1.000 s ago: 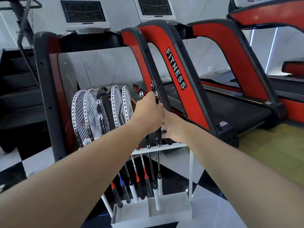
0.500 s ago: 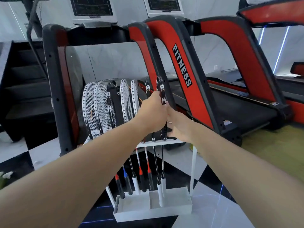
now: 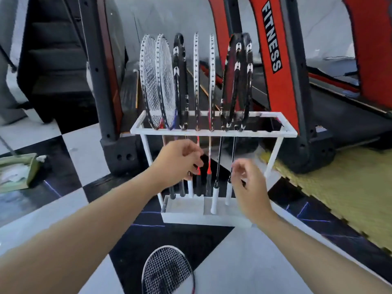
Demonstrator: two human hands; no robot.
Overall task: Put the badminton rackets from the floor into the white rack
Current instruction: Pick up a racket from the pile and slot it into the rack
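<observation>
The white rack (image 3: 265, 133) stands on the checkered floor with several badminton rackets (image 3: 165, 81) upright in it, heads up and handles down in its base. The two rightmost black rackets (image 3: 238, 81) stand side by side. My left hand (image 3: 178, 162) hovers in front of the shafts below the top rail, fingers loosely curled, holding nothing. Beside the rightmost handles is my right hand (image 3: 248, 183), also loosely curled and empty. One more racket (image 3: 167, 270) lies on the floor at the bottom centre, only its head in view.
Red and black treadmills (image 3: 273, 49) stand right behind the rack. A yellow-green foam mat (image 3: 339, 194) covers the floor at the right. A green dustpan (image 3: 17, 172) sits at the left edge. Dark stairs rise at the back left.
Both hands have let go of the black racket heads and dropped below the rack's top rail. The view has tilted down and closer, bringing the floor racket into sight.
</observation>
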